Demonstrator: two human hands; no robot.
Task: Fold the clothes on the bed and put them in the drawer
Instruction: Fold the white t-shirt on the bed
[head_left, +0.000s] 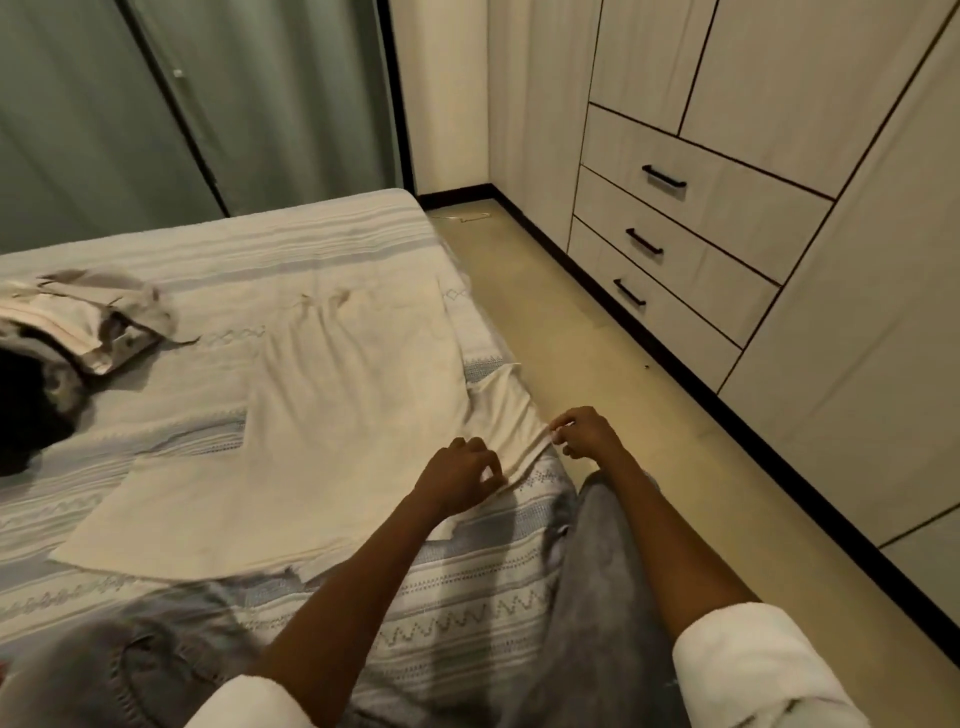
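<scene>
Head view is showing me a cream shirt lying spread flat on the bed, over a grey-and-white patterned sheet. I am noting the left hand with its fingers curled, pinching the edge of the shirt's sleeve near the bed's right side. I am noting the right hand just beside it, fingertips pinching the same sleeve edge a little further out, where the cloth is hanging toward the floor. Both hands are sitting close together but not touching, each gripping fabric, and the sleeve is stretching between them.

I am recording a crumpled beige garment lying at the bed's left, well apart from the shirt, with a dark garment just beside it at the frame edge. I am seeing three drawers stacked in the wardrobe at right, all pushed in, each with a dark bar handle. I am also seeing grey trousers on the person's legs at the bottom, and white sleeves on both arms.
</scene>
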